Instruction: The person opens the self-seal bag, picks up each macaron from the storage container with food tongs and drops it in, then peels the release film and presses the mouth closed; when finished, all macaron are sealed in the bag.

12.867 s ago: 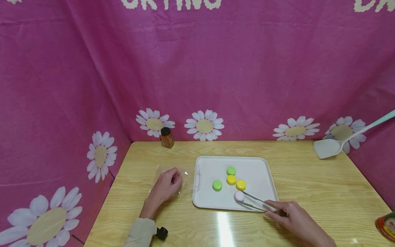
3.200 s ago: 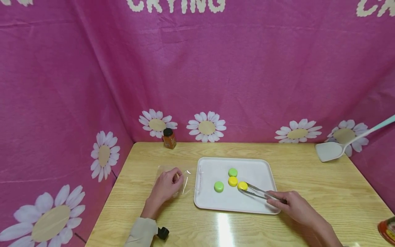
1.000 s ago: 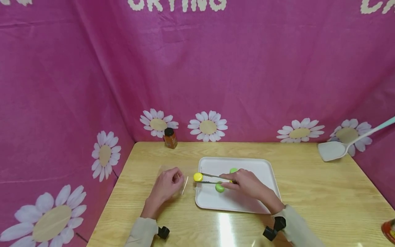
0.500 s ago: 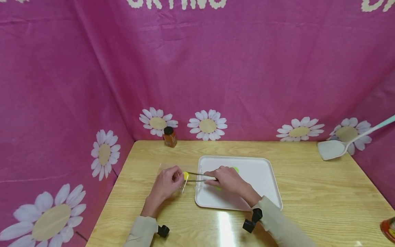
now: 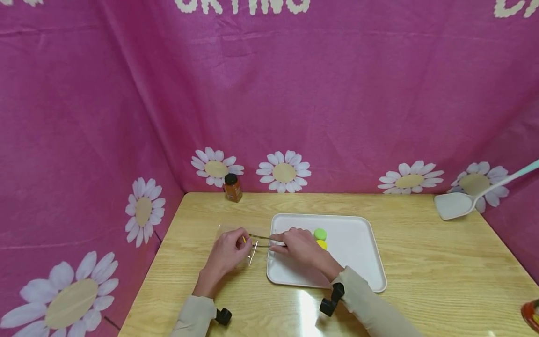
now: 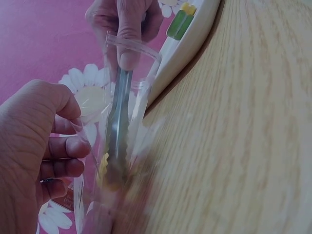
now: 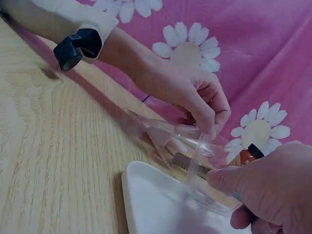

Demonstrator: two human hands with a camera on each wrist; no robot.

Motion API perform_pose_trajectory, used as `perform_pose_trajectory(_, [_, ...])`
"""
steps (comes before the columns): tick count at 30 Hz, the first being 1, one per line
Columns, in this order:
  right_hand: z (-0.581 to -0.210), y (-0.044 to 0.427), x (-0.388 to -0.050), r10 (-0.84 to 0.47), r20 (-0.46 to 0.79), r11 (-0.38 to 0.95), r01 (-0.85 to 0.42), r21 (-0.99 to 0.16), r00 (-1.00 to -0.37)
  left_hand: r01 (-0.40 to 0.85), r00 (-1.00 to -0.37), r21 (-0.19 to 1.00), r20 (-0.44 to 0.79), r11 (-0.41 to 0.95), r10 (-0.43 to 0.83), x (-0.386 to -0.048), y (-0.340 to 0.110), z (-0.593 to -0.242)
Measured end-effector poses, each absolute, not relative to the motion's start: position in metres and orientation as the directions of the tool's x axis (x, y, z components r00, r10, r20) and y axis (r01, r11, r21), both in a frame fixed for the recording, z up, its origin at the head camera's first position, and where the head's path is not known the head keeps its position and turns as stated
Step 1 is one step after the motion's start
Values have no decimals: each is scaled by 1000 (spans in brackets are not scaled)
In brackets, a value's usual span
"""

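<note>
My left hand [image 5: 227, 250] pinches the edge of a clear plastic bag [image 6: 139, 109], its mouth facing the tray. In my right hand [image 5: 301, 245] are metal tongs [image 6: 119, 117], whose tips reach inside the bag. Between the tips, in the left wrist view, is a yellow macaron [image 6: 111, 175], blurred through the plastic. A white tray [image 5: 355, 264] stands to the right of the bag. On it lie a green macaron [image 5: 320, 233] and another yellow macaron [image 5: 322, 244], partly behind my right hand. Whatever lies under that hand is hidden in the head view.
A spice bottle [image 5: 233, 188] with a black cap stands at the table's back left. At the back right lies a white spatula [image 5: 454, 206] with a mint handle. A red container [image 5: 531, 313] shows at the right edge. A pink curtain [image 5: 337, 93] closes off the back.
The pale pink macaron left the tray earlier. Since then my right hand has gripped a yellow macaron with the tongs and carried it left off the tray into the bag. My left hand has stayed put.
</note>
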State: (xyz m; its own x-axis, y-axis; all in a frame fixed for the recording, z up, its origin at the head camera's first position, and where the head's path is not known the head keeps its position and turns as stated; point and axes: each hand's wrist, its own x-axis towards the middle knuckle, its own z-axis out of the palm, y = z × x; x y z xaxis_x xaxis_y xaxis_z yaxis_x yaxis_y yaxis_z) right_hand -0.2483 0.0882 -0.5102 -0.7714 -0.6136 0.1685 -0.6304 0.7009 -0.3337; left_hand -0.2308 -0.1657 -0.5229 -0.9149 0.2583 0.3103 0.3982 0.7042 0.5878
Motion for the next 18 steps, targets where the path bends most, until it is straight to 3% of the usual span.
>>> perform_pose_trajectory(18, [-518, 86, -250, -563, 119, 706, -551, -444, -818, 390, -919, 589, 290, 707, 265, -231, -166, -522])
